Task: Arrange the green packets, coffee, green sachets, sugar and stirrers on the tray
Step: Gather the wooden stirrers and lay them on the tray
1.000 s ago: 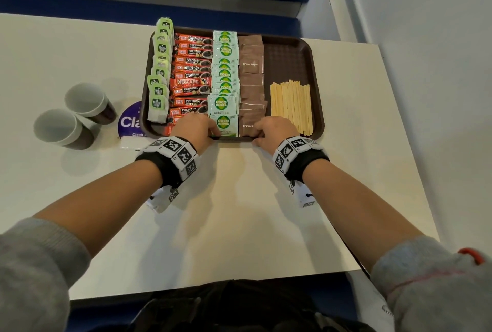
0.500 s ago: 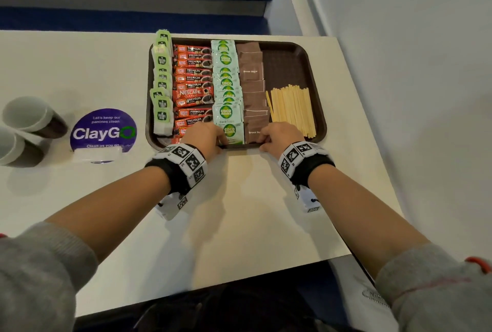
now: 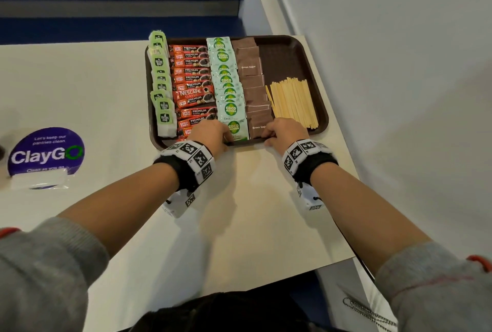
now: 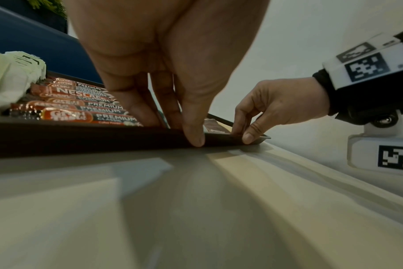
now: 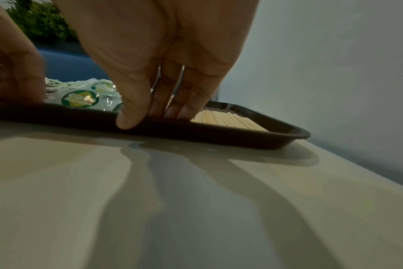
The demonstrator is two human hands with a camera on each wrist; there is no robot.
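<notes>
I count one tray (image 3: 316,70), one purple sticker (image 3: 45,156), two hands, five rows of supplies, stirrers (image 3: 292,102) too many to count.

coffee sticks (image 3: 192,84) left of the fingers (image 3: 213,132) read "nescafe classic", "premium classic" — sachets (image 3: 227,86) "coco natura", brown packets (image 3: 251,70) "brown sugar", bench sticker (image 3: 45,152) "claygo".

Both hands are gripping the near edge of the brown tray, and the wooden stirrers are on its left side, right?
Not quite. The head view shows the pale wooden stirrers on the right side of the brown plastic tray. Left hand and right hand do grip its near edge.
</notes>
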